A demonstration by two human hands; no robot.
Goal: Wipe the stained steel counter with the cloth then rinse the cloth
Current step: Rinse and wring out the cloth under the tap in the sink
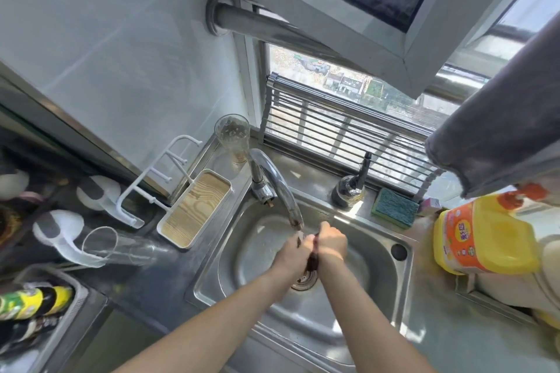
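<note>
Both hands are over the steel sink, just below the spout of the curved tap. My left hand and my right hand are pressed together on a dark brown cloth, most of it hidden between them. A dark wet end hangs down toward the drain. Water runs from the spout onto the hands. The steel counter lies left and right of the sink.
A wood-lined white tray and a tall glass stand left of the tap. A lying glass is further left. A green sponge, a black dispenser and a yellow detergent jug sit to the right.
</note>
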